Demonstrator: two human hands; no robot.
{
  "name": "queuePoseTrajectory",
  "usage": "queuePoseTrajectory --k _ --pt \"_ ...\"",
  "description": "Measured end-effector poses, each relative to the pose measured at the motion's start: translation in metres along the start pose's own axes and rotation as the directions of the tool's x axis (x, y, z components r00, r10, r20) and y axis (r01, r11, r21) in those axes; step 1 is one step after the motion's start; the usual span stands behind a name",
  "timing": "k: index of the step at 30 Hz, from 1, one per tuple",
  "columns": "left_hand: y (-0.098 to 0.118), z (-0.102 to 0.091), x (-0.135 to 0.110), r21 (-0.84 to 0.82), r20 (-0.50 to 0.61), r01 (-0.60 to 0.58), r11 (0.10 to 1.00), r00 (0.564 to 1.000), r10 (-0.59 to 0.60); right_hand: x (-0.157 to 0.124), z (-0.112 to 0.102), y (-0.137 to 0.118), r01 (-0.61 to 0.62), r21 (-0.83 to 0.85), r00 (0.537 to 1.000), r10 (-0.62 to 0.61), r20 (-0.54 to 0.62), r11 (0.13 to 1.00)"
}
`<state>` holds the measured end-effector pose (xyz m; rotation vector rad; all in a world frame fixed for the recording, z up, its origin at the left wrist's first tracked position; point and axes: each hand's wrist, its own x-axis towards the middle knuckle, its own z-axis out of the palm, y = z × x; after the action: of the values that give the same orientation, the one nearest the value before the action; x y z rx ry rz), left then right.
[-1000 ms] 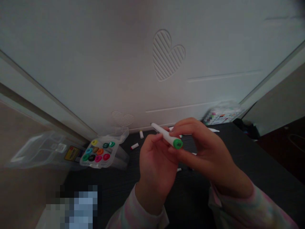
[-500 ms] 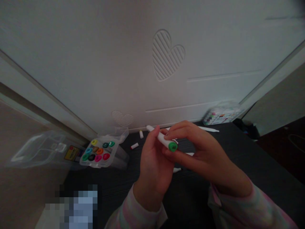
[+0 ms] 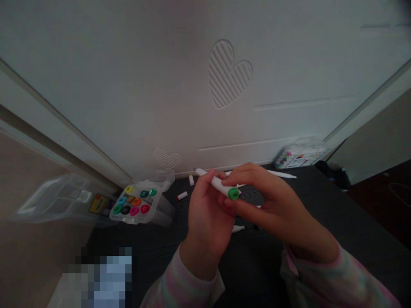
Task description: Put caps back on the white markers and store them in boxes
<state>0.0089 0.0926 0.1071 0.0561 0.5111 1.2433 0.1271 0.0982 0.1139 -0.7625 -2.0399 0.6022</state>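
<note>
A white marker (image 3: pixel 220 185) with a green end lies slanted across my left hand (image 3: pixel 208 218), gripped between its thumb and fingers. The green end points towards me and to the right. My right hand (image 3: pixel 272 201) pinches the marker close to that green end, its thumb below and fingers above. Behind and under my hands, several white markers lie on the dark table, partly hidden; one white marker (image 3: pixel 282 174) shows at the right. Two loose caps, one with a yellow end (image 3: pixel 191 180) and one with a red end (image 3: pixel 182 196), rest left of my hands.
A clear plastic case (image 3: pixel 160 209) holding several upright markers with coloured ends stands at the left, its clear lid (image 3: pixel 58 199) open. Another marker pack (image 3: pixel 300 153) leans at the back right. A white panel with hearts (image 3: pixel 229 75) rises behind the dark table (image 3: pixel 340 222).
The marker's green end has turned slightly up and to the right. My right fingers have shifted a little along it. The view has moved slightly.
</note>
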Motion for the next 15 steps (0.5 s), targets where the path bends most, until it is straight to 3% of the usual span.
queuePoseTrajectory --k 7,15 --pt "0.010 0.000 -0.003 0.049 0.059 -0.034 0.998 0.998 0.031 0.000 -0.005 -0.001 -0.045 -0.029 0.999 0.045 0.000 0.999" --pt "0.010 0.000 -0.003 0.072 0.032 -0.044 0.996 0.999 0.042 0.000 -0.007 -0.002 -0.073 -0.040 0.997 0.074 0.022 0.997"
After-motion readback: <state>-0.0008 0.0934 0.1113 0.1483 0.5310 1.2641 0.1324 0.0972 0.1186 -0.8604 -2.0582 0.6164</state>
